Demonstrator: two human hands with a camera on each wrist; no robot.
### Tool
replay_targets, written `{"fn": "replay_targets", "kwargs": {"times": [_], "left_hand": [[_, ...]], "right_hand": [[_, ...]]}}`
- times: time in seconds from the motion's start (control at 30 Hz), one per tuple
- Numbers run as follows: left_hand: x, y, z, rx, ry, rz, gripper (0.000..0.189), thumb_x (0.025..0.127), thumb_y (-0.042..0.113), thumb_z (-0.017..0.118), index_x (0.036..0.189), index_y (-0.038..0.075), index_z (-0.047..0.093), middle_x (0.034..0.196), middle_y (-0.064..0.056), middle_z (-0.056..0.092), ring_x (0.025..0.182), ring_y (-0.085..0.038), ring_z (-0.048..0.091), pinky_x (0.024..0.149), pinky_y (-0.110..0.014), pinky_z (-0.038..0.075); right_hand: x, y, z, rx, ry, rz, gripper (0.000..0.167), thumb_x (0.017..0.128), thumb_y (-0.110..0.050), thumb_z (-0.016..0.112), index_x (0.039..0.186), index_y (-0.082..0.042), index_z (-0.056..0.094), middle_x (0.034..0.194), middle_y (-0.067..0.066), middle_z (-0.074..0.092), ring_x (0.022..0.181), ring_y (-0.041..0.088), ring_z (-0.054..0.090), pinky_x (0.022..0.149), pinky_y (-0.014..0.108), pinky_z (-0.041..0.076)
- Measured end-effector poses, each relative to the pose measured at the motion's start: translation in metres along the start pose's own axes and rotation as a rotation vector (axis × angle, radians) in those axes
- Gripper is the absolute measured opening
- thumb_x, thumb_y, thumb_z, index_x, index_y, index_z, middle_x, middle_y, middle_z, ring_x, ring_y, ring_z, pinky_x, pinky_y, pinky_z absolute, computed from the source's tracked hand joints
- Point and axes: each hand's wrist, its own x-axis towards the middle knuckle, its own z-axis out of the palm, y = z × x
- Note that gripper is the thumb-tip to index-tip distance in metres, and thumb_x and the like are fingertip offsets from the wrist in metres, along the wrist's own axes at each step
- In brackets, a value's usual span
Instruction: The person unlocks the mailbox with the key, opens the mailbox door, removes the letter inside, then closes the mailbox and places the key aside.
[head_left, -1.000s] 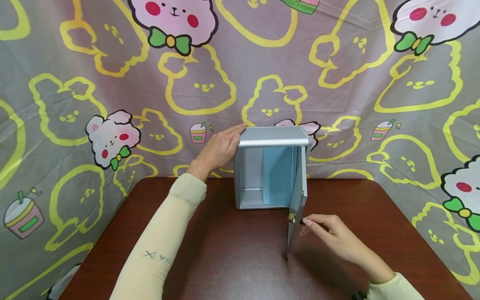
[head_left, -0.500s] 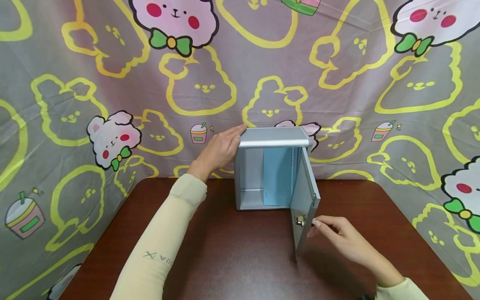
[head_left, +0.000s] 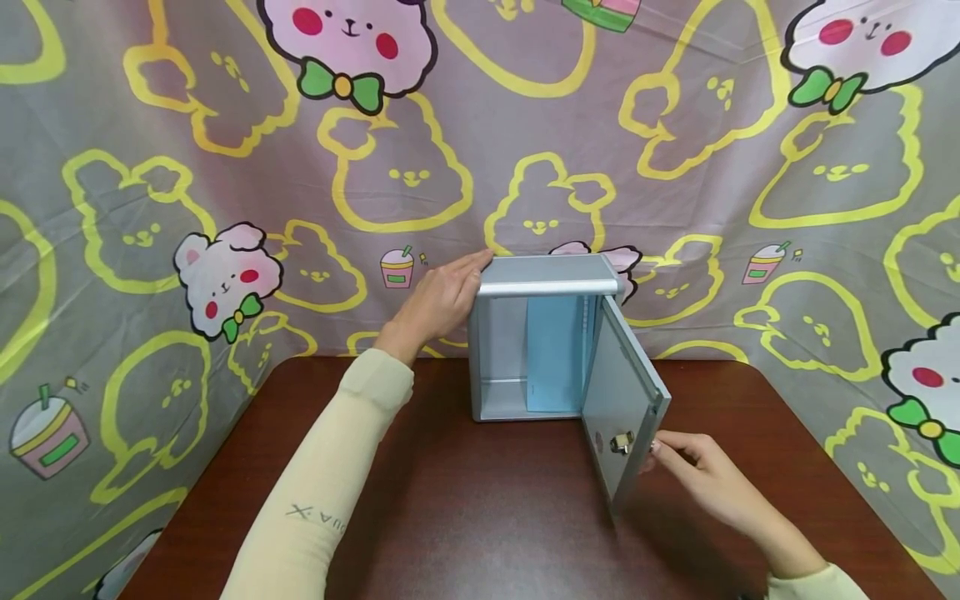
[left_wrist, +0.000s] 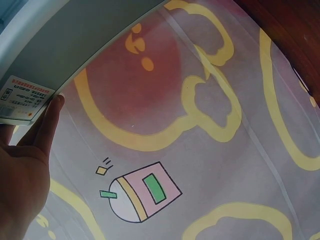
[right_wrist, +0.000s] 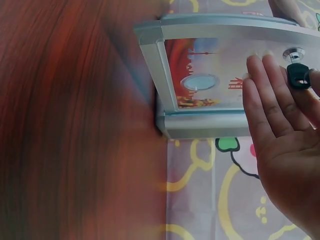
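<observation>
metal box (head_left: 547, 287) stands at twelve o'clock on the dark red tabletop (head_left: 480, 517), a blue sheet (head_left: 553, 354) upright inside. its door (head_left: 618, 392) hangs ajar, hinged at three o'clock and pointing towards five. the left hand (head_left: 441, 302) rests at the box's ten o'clock corner, fingers fairly straight against it. the right hand (head_left: 699, 477), at four o'clock from the box, pinches a black-headed key (right_wrist: 296, 70) in the door's lock (right_wrist: 294, 52), the other fingers extended near the printed front. behind the box hangs a grey cloth (head_left: 420, 75) patterned with cartoon animals.
</observation>
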Motion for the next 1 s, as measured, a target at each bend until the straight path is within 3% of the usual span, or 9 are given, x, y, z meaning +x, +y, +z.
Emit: {"fn": "replay_targets", "kwargs": {"times": [0.27,0.5,0.67,1.0], "left_hand": [[0.000,0.000,0.000,0.002,0.001,0.003,0.054,0.110,0.030,0.023,0.156,0.011,0.045,0.160,-0.002,0.044,0.146,-0.021,0.043,0.121,-0.035,0.031],[0.000,0.000,0.001,-0.001,0.003,0.002,0.054,0.110,0.029,0.024,0.156,0.010,0.045,0.160,-0.001,0.044,0.146,-0.021,0.043,0.121,-0.036,0.032],[0.000,0.000,0.001,-0.004,0.006,0.001,0.054,0.109,0.028,0.023,0.156,0.010,0.044,0.160,-0.001,0.044,0.146,-0.020,0.042,0.121,-0.035,0.031],[-0.001,0.003,0.000,-0.003,-0.007,-0.013,0.055,0.109,0.029,0.022,0.157,0.011,0.043,0.161,-0.001,0.043,0.147,-0.020,0.041,0.121,-0.036,0.031]], "right_hand": [[-0.003,0.004,-0.006,-0.011,0.036,0.014,0.028,0.107,-0.005,0.050,0.099,-0.015,0.076,0.088,-0.001,0.075,0.086,0.012,0.070,0.076,0.025,0.055],[-0.005,0.008,-0.014,0.037,0.042,0.091,0.029,0.109,-0.010,0.048,0.118,-0.005,0.075,0.109,0.001,0.077,0.102,0.007,0.071,0.084,0.024,0.057],[-0.007,0.012,-0.017,0.084,0.056,0.122,0.029,0.109,-0.010,0.047,0.118,0.003,0.072,0.106,0.000,0.078,0.098,0.007,0.072,0.082,0.025,0.058],[-0.010,0.018,-0.023,0.081,0.106,0.147,0.028,0.108,-0.010,0.049,0.113,0.004,0.072,0.101,-0.003,0.077,0.092,0.007,0.071,0.079,0.022,0.057]]}}
